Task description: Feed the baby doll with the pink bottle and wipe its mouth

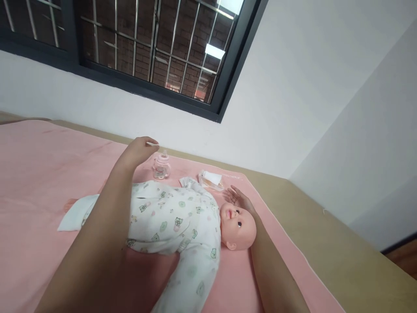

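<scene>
Doll: one doll [172, 217] is lying on its back on one soft pink blanket [35, 174], wearing a printed cloth suit [189, 221].
Left hand: one [143, 148], is hanging beyond the doll's belly, its fingers bending loosely, released.
Right hand: one [240, 198], is lying beyond the doll's smooth round head [244, 230] (whether touching, I cannot tell), fingers curving, released.
Bottle: one [161, 168], clear, rounded, is standing beyond the doll's belly.
Packet: one [211, 179], shiny, is lying beyond its shoulder.

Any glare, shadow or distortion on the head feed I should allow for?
Head view: bright reflections on the window; head view: darker blanket beside the left forearm; head view: doll reads clearly, bottle's fine markings don't; head view: scene tilted.
</scene>
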`<state>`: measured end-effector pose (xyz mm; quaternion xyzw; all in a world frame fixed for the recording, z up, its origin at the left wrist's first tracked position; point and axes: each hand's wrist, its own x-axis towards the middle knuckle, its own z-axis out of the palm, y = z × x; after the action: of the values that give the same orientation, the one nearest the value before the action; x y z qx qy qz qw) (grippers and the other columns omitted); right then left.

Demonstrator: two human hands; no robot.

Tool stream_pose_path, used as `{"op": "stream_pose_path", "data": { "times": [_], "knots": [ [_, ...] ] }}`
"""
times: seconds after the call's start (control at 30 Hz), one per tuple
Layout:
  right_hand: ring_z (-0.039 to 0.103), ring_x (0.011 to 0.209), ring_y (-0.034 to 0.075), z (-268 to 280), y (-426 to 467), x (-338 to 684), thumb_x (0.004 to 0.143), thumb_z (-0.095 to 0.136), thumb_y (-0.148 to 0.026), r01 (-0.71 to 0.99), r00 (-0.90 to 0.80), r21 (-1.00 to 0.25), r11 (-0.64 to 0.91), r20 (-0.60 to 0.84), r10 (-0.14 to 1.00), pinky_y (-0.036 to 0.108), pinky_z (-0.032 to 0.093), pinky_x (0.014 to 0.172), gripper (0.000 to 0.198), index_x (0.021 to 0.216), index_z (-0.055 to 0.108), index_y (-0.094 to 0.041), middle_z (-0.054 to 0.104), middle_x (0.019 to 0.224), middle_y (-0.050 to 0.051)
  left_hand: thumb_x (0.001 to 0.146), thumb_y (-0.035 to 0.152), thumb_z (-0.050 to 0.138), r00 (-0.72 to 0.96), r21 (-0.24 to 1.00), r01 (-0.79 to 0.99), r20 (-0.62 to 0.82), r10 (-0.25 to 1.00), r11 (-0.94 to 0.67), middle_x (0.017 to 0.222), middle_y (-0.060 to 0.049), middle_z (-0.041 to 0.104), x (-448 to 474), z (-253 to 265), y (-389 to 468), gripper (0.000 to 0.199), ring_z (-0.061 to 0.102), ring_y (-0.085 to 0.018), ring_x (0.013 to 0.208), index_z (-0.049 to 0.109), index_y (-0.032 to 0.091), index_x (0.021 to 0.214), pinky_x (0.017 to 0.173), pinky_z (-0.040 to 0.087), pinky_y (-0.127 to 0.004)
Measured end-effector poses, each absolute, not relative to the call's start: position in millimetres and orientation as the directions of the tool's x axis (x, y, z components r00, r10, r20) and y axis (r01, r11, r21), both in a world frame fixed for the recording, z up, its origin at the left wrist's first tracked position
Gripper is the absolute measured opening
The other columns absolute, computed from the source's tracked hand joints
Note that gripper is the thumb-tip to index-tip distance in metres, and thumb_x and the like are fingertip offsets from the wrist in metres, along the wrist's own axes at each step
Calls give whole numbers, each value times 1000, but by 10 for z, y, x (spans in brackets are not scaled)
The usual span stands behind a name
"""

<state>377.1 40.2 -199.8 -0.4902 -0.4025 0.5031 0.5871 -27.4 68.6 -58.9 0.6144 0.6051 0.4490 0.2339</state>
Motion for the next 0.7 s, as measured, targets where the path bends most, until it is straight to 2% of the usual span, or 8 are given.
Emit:
{"op": "stream_pose_path", "data": {
  "times": [0.13,0.27,0.33,0.4,0.5,0.57,0.63,0.7],
  "knots": [
    [68,95,20,-2026,347,3727,67,74,-48,-267,132,-963,27,-8,991,35,56,86,44,102,63,-25,68,99,4,77,35,60,-193,809,581,242,951,-88,106,-11,68,-288,-613,728,48,64,-28,98,58,18,121,82,47,-35],
    [67,96,20,-1968,398,3725,62,79,-41,-354,80,-935,35,7,997,37,55,88,49,106,62,-27,68,105,4,78,33,59,-221,771,628,305,926,-104,103,-11,67,-116,-598,752,65,65,-28,96,41,15,137,82,48,-36],
    [66,98,19,-1869,445,3742,59,82,-37,-339,125,-935,108,69,990,36,53,91,49,103,63,-26,68,105,4,77,31,60,-171,747,653,302,938,-121,101,-10,67,8,-590,788,71,64,-29,97,34,16,141,84,48,-38],
    [64,100,18,-1714,472,3787,57,82,-36,-296,199,-929,222,167,966,34,50,94,47,98,64,-25,68,102,4,75,28,63,-129,752,649,260,957,-117,99,-9,67,93,-588,849,71,65,-27,95,34,17,139,82,49,-36],
    [63,101,17,-1438,423,3935,57,81,-38,-174,285,-921,350,293,913,33,47,96,43,94,63,-24,68,100,3,72,25,66,-112,793,604,177,978,-74,96,-10,66,91,-630,964,60,67,-22,82,44,14,127,71,52,-29],
    [61,106,19,-1286,324,4083,58,78,-39,-8,317,-939,344,323,892,34,45,97,43,95,63,-23,67,105,5,69,25,68,-136,804,595,129,982,-23,95,-12,65,25,-709,1041,57,66,-21,77,47,11,120,64,52,-27],
    [59,110,21,-1200,201,4244,61,75,-39,214,324,-952,220,281,903,36,43,98,44,100,64,-21,66,111,9,64,27,72,-177,794,607,90,980,37,95,-16,64,-50,-826,1112,63,66,-25,76,46,10,119,59,52,-29],
    [58,111,24,-1184,90,4389,64,72,-37,384,331,-923,25,163,930,39,42,98,46,106,64,-21,64,116,11,58,30,75,-195,774,628,59,979,78,96,-19,64,-104,-958,1173,75,65,-30,79,43,8,123,57,51,-33]
  ]
}}
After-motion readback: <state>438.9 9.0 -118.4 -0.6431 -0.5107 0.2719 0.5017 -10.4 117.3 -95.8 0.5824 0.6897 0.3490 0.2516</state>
